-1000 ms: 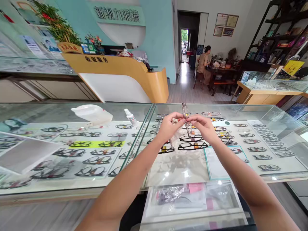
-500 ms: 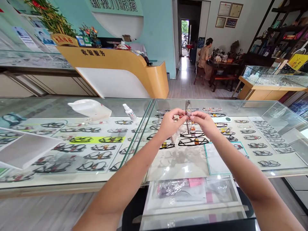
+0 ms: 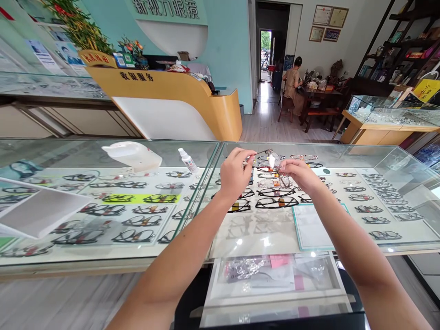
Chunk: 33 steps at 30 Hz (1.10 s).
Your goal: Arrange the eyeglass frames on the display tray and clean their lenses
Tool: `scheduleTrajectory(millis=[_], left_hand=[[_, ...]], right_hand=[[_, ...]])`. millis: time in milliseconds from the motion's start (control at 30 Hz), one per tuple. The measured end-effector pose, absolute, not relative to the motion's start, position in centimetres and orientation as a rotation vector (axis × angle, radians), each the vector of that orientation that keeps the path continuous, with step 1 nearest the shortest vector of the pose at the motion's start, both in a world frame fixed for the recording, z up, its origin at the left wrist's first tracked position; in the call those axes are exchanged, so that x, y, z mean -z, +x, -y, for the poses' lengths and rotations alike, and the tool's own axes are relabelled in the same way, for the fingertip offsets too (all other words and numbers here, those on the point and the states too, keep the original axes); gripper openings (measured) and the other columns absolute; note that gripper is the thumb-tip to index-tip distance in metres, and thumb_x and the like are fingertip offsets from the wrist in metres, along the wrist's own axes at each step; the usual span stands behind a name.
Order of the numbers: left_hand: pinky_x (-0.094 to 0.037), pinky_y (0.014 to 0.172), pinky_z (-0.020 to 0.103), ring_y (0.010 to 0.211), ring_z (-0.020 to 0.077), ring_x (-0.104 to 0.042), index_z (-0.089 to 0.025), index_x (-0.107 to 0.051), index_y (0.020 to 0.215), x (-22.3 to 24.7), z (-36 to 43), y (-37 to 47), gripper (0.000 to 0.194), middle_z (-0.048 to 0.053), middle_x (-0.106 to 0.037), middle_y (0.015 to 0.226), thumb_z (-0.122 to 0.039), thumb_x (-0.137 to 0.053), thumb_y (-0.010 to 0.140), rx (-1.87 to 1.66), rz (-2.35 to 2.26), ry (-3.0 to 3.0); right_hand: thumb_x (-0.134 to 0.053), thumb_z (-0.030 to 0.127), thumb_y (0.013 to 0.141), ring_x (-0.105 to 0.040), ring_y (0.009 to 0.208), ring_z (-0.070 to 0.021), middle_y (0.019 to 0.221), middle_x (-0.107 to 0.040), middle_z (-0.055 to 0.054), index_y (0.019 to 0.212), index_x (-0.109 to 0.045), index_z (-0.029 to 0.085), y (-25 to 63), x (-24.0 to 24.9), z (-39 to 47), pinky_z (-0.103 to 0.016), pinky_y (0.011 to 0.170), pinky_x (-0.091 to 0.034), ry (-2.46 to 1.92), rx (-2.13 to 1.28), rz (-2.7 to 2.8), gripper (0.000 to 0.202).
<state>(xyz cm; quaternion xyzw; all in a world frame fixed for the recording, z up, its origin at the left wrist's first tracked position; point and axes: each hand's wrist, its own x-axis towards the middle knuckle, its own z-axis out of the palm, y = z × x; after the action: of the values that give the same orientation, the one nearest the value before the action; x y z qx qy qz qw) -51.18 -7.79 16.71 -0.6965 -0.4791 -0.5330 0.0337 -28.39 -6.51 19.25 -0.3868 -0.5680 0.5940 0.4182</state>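
Note:
A pair of eyeglasses (image 3: 274,160) with a thin frame and clear lenses is held up over the glass counter, tilted, with one lens catching bright light. My left hand (image 3: 237,173) pinches the end of one dark temple arm between thumb and fingers. At the frame's other side, my right hand (image 3: 299,173) is closed on it with thumb and forefinger. Rows of dark-framed glasses (image 3: 277,202) lie beneath my hands inside the display case. Whether a cloth is still inside my left hand is hidden by its fingers.
A white spray bottle (image 3: 187,161) and a white scoop-shaped object (image 3: 133,156) stand on the counter to the left, with an open white box (image 3: 41,213) nearer. Below the counter edge, an open drawer (image 3: 275,298) holds plastic-wrapped items. A person (image 3: 292,87) sits at a far desk.
The eyeglasses have turned from edge-on to showing their lenses. My hands have moved apart, the left slipping out to a temple arm. The pale cloth seen by my left hand no longer shows.

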Motion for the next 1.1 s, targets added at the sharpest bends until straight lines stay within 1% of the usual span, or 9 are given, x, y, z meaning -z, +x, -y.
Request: scheduleTrajectory(millis=[167,267,367,433,533,700,867,967,1100], left_hand=[[-0.052,0.080,0.032,0.089,0.0208,-0.071,-0.021,-0.079,0.105,-16.3,7.7,-51.2,0.025,0.008,-0.074,0.101,-0.030,-0.056,0.108,1.578,1.420,-2.031],[-0.052,0.081,0.032,0.090,0.0207,-0.071,-0.021,-0.076,0.111,-16.1,7.6,-51.1,0.022,0.008,-0.075,0.104,-0.028,-0.056,0.108,1.575,1.398,-2.020],[-0.051,0.078,0.032,0.092,0.0213,-0.070,-0.019,-0.071,0.121,-16.0,7.4,-51.1,0.020,0.008,-0.075,0.104,-0.025,-0.061,0.105,1.617,1.358,-1.966],[-0.050,0.076,0.031,0.091,0.0211,-0.069,-0.018,-0.069,0.123,-16.1,7.4,-51.1,0.021,0.008,-0.074,0.102,-0.024,-0.064,0.103,1.658,1.323,-1.922],[-0.050,0.076,0.030,0.086,0.0195,-0.068,-0.020,-0.068,0.120,-16.2,7.8,-50.9,0.018,0.006,-0.072,0.097,-0.026,-0.061,0.105,1.639,1.251,-1.990],[-0.049,0.071,0.026,0.084,0.0165,-0.070,-0.022,-0.074,0.122,-16.4,8.6,-50.4,0.027,0.008,-0.073,0.102,-0.029,-0.050,0.110,1.401,1.148,-2.371],[-0.049,0.069,0.025,0.084,0.0158,-0.071,-0.024,-0.078,0.120,-16.0,8.6,-50.1,0.030,0.008,-0.075,0.107,-0.030,-0.050,0.111,1.179,1.016,-2.606],[-0.050,0.069,0.025,0.084,0.0166,-0.072,-0.024,-0.079,0.118,-15.7,8.5,-50.1,0.030,0.008,-0.075,0.107,-0.036,-0.053,0.111,1.176,1.018,-2.614],[-0.050,0.070,0.025,0.085,0.0166,-0.072,-0.024,-0.080,0.117,-15.7,8.5,-50.2,0.031,0.007,-0.075,0.103,-0.040,-0.054,0.112,1.273,1.057,-2.540]], right_hand=[[-0.078,0.036,0.061,-0.058,0.080,-0.0175,0.071,-0.064,0.001,0.061,-0.067,0.023,-28.3,-19.2,6.4,-0.036,0.086,-0.043,-0.981,-1.528,1.456,0.017],[-0.083,0.037,0.062,-0.059,0.081,-0.0173,0.075,-0.066,0.001,0.064,-0.067,0.023,-28.2,-19.1,6.4,-0.035,0.083,-0.042,-0.972,-1.534,1.431,0.022],[-0.091,0.041,0.060,-0.063,0.084,-0.0178,0.080,-0.070,0.000,0.069,-0.067,0.023,-27.9,-19.2,6.3,-0.033,0.080,-0.043,-0.939,-1.531,1.347,0.031],[-0.095,0.043,0.059,-0.066,0.087,-0.0183,0.083,-0.073,0.000,0.070,-0.066,0.024,-27.8,-19.4,6.3,-0.033,0.083,-0.047,-0.895,-1.549,1.284,0.037],[-0.098,0.046,0.060,-0.070,0.093,-0.0196,0.089,-0.078,0.000,0.071,-0.064,0.025,-27.6,-19.7,6.5,-0.034,0.090,-0.052,-0.810,-1.600,1.255,0.042],[-0.097,0.047,0.069,-0.074,0.099,-0.0204,0.103,-0.084,-0.002,0.079,-0.064,0.025,-27.7,-19.7,6.8,-0.039,0.100,-0.055,-0.705,-1.681,1.245,0.041],[-0.095,0.047,0.073,-0.075,0.106,-0.0206,0.116,-0.085,-0.004,0.083,-0.066,0.025,-27.7,-19.4,6.8,-0.042,0.109,-0.054,-0.658,-1.726,1.248,0.037],[-0.095,0.046,0.075,-0.075,0.107,-0.0207,0.121,-0.084,-0.003,0.084,-0.067,0.026,-27.7,-19.4,6.8,-0.043,0.111,-0.054,-0.628,-1.730,1.252,0.036],[-0.094,0.047,0.076,-0.075,0.114,-0.0219,0.127,-0.083,-0.003,0.085,-0.067,0.026,-27.8,-19.6,7.0,-0.043,0.110,-0.055,-0.600,-1.707,1.240,0.035]])
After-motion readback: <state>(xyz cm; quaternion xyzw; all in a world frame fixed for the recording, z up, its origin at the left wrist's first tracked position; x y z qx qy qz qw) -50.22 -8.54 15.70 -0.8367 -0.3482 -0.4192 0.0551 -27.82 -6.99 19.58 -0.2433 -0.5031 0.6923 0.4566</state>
